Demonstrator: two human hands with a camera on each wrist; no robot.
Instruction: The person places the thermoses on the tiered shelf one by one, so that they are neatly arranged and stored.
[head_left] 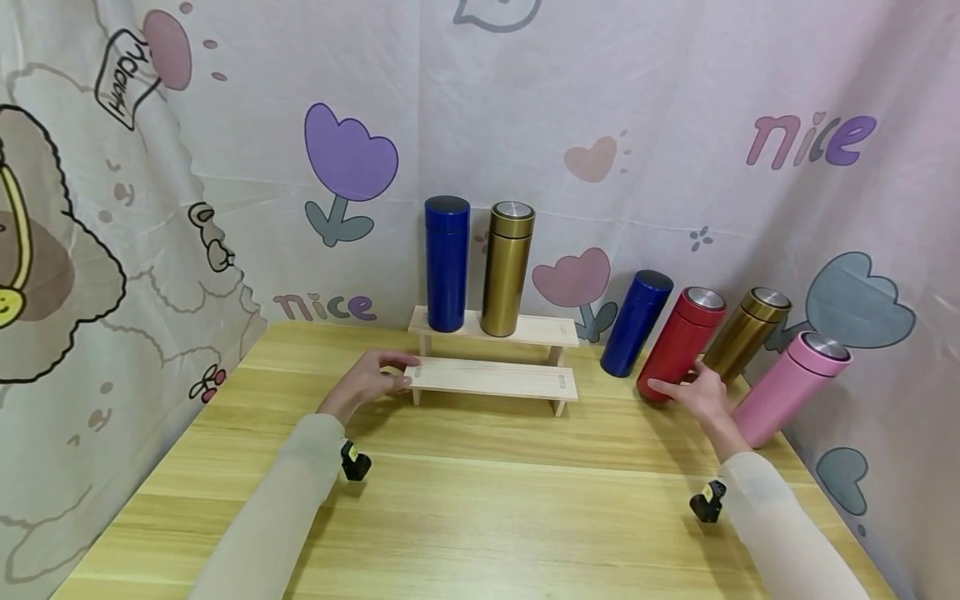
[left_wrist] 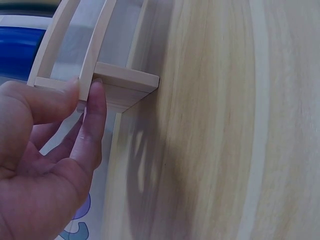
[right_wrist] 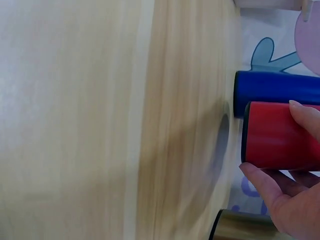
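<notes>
My left hand (head_left: 367,379) pinches the left end of the lower step (head_left: 491,377) of a pale wooden two-step stand. In the left wrist view, the thumb and fingers (left_wrist: 95,120) lie on either side of that board's end. On the upper step (head_left: 543,327) stand a blue thermos bottle (head_left: 447,271) and a gold thermos bottle (head_left: 506,279). At the right, my right hand (head_left: 703,393) grips a red thermos bottle (head_left: 681,342) low on its body. Its dark base shows close to the tabletop in the right wrist view, with a shadow beside it.
A second blue bottle (head_left: 636,325) stands left of the red one. Another gold bottle (head_left: 742,333) and a pink bottle (head_left: 789,392) stand to its right, near the table's right edge. A printed curtain (head_left: 480,108) hangs behind the wooden table (head_left: 480,517).
</notes>
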